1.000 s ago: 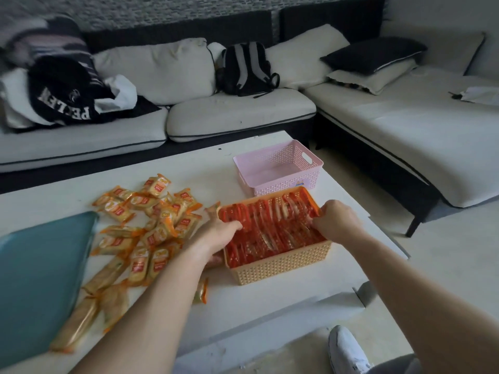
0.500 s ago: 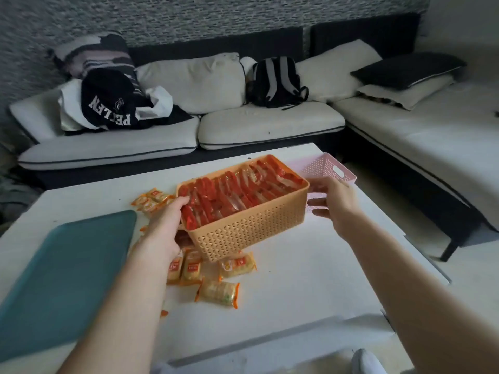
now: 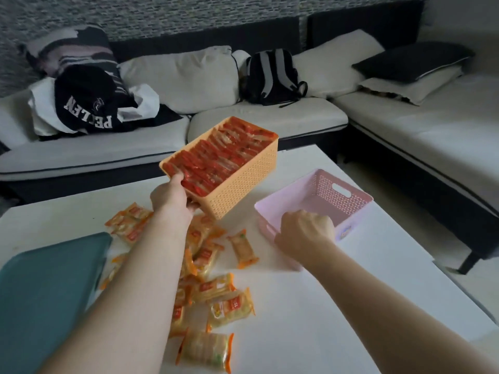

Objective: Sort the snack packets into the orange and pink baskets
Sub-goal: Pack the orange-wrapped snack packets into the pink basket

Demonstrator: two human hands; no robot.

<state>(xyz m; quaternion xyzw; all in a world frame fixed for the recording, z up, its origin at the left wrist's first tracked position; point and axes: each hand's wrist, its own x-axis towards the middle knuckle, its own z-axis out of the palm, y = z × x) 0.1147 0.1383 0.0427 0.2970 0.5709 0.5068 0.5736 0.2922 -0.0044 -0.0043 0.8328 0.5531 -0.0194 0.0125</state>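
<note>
Two baskets are in view. The pink basket (image 3: 348, 209) stands on the white table (image 3: 364, 306). The right hand (image 3: 305, 230) grips its near rim, fingers curled over the edge. Left of the pink basket and farther back, the orange basket (image 3: 243, 184) is held clear of the table and tilted. The left hand (image 3: 172, 201) grips its near end, thumb hooked over the rim. It is filled with red packets (image 3: 216, 160) standing in tight rows, too closely packed to count.

Yellow packets (image 3: 216, 290) lie loose on the table, left of the pink basket and nearer the person. At least a dozen show, and the left forearm hides others. One yellow packet (image 3: 243, 248) lies apart from the rest, closest to the pink basket. One teal tray (image 3: 46, 292) lies far to the left of the pink basket. One backpack (image 3: 270, 76) sits on the sofa (image 3: 256, 122), beyond it.
</note>
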